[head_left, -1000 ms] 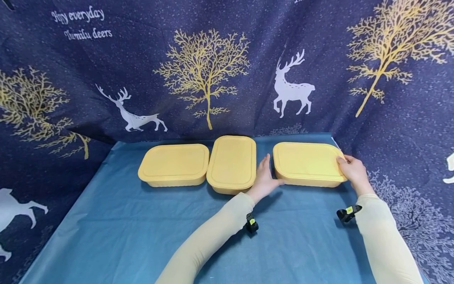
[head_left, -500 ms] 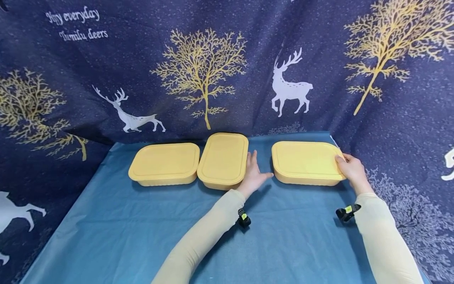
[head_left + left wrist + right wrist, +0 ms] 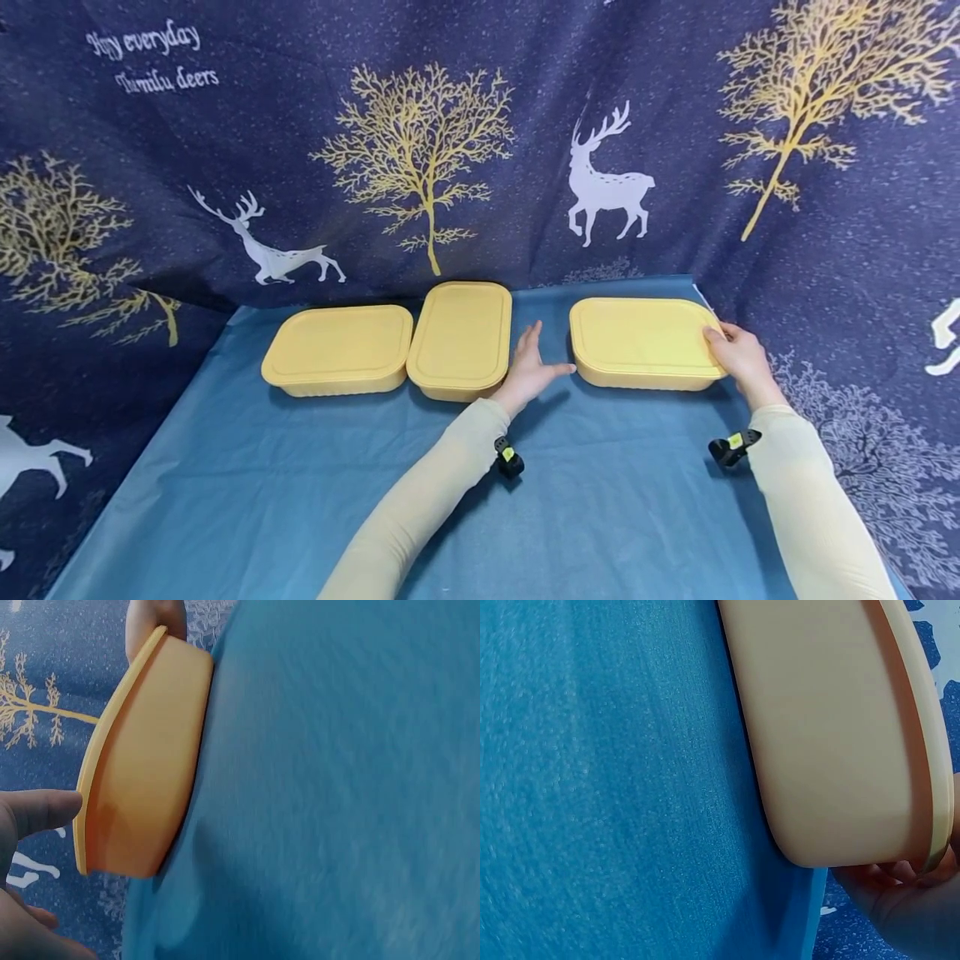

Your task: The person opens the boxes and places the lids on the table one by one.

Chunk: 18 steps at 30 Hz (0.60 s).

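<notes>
Three yellow lidded food containers stand in a row at the back in the head view. The left container (image 3: 337,346) lies lengthwise against the middle container (image 3: 461,337), which points away from me. A gap separates those two from the right container (image 3: 645,337). In that gap is my left hand (image 3: 527,371), fingers extended beside the middle container and thumb spread toward the right one. My right hand (image 3: 741,358) grips the right container's outer end, thumb on the lid; the right wrist view shows fingers (image 3: 900,877) partly hidden behind its end.
A blue cloth (image 3: 585,508) covers the table. Dark blue fabric (image 3: 525,125) printed with trees and deer hangs behind and along both sides, close to the right hand. Black straps with small devices sit on both wrists.
The left and middle containers have slid left, with my left hand moving left beside them, so the gap to the right container is wider. My right hand keeps its hold; the head view has shifted slightly.
</notes>
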Each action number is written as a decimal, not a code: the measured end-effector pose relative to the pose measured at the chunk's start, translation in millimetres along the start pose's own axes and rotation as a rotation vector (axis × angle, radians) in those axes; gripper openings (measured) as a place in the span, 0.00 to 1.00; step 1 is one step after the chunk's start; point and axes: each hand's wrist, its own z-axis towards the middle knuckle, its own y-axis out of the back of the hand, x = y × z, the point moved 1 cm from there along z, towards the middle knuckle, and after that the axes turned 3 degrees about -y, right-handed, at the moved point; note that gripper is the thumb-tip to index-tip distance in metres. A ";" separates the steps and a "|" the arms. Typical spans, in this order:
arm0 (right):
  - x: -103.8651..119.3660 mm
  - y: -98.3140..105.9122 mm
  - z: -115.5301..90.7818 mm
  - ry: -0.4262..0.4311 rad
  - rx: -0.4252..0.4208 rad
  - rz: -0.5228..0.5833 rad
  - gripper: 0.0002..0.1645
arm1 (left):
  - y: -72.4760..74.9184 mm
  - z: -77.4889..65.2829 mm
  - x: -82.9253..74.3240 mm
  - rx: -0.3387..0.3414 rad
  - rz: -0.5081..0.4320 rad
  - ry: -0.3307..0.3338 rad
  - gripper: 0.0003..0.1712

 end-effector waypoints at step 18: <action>7.8 -8.0 -5.2 0.045 0.008 -0.039 0.43 | -18.6 -8.2 10.6 0.129 -0.104 0.071 0.61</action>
